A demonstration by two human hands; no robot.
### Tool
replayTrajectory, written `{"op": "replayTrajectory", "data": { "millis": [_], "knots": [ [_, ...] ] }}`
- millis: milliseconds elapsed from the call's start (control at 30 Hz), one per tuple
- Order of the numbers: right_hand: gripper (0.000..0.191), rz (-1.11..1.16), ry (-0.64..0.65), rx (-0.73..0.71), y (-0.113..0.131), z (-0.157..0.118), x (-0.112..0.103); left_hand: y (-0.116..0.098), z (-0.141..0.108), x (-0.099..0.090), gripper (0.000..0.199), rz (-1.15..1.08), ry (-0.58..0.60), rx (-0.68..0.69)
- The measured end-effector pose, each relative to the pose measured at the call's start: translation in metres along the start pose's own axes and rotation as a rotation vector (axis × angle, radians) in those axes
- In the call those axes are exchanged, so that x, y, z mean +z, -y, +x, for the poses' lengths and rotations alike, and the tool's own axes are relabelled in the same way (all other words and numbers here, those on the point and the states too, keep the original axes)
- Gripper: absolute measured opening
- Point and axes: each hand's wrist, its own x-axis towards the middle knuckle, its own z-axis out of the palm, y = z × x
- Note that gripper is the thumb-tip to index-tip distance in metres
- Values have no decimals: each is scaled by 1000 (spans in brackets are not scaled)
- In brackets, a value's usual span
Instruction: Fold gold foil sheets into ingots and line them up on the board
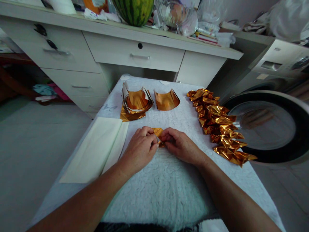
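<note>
Gold foil is sitting near the middle of the cloth-covered table; our left hand is pinching its left edge and our right hand is pinching its right. We are seeing a stack of curved sheets at eleven o'clock from it, a lone sheet just past twelve, folded shapes running from half past one to half past three, and pale paper lying around half past eight.

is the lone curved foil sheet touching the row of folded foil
Apart: the head view shows cloth between the foil sheet and the folded foil.
</note>
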Motion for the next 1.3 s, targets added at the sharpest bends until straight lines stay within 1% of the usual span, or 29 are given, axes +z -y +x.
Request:
{"op": "replayTrajectory", "data": {
  "millis": [67, 133, 367, 633, 800, 1033, 1300],
  "knots": [
    [40, 22, -5, 8, -1, 0, 0, 1, 0, 1, 10, 13, -3, -6],
    [43, 19, -8, 14, -1, 0, 0, 1, 0, 2, 10, 25, -8, -9],
    [33, -86, -32, 2, 1, 1, 0, -2, 1, 0, 10, 58, -9, -4],
    [18, -151, -31, -49, 1, 1, 0, -1, 3, 2, 11, 69, -7, 8],
    [18, -171, -50, -51, 1, 1, 2, -2, 2, 1, 11, 73, 16, 1],
    [18, -159, -40, -55, 4, 2, 2, -1, 1, 2, 11, 91, 8, 22],
    [9, -231, -33, -37, 4, 3, 6, -1, 1, 4, 11, 134, -8, 33]
  ]
}}
